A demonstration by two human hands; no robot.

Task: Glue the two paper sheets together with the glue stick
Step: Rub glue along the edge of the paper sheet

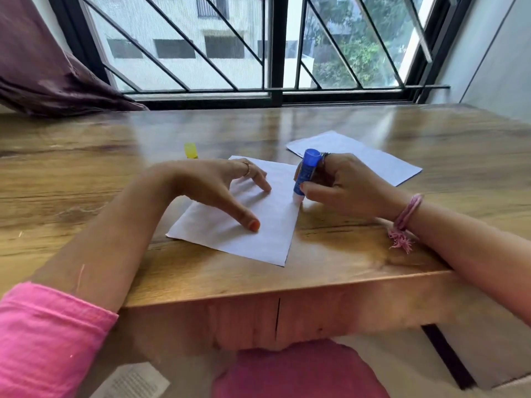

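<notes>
A white paper sheet (258,234) lies near the front edge of the wooden table (373,254). My left hand (218,185) rests on it with fingers spread, pressing it flat. My right hand (342,185) grips a blue glue stick (306,173), held tip down; its white tip touches the sheet's right edge. A second white sheet (370,159) lies flat farther back on the right, partly hidden by my right hand. The stick's yellow cap (190,150) stands behind my left hand.
A barred window (258,53) runs along the table's far edge, with a purple curtain (43,76) at the left. A printed paper (132,380) lies on the floor below the table, at lower left.
</notes>
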